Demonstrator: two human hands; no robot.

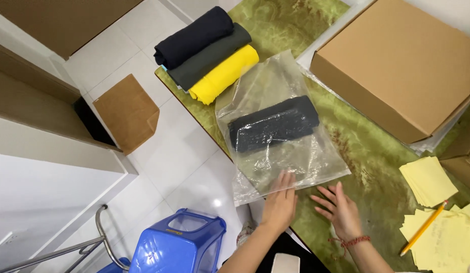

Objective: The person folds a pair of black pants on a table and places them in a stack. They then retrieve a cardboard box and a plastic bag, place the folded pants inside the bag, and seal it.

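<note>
A clear plastic bag (275, 81) lies on the green marbled table (366, 151) with a dark folded cloth (273, 124) inside it. My left hand (280, 202) rests flat on the bag's near edge, fingers together. My right hand (341, 210), with a red string at the wrist, hovers open just right of the bag's near corner, fingers spread, holding nothing. Three rolled cloths lie at the table's far end: navy (194, 35), dark grey (209, 55) and yellow (225, 73).
A large cardboard box (396, 65) stands at the back right. Yellow paper slips (429, 179) and a pencil (423, 228) lie at the right. A blue plastic stool (179, 247), a metal bar (101, 237) and an open carton (126, 111) are on the white tiled floor to the left.
</note>
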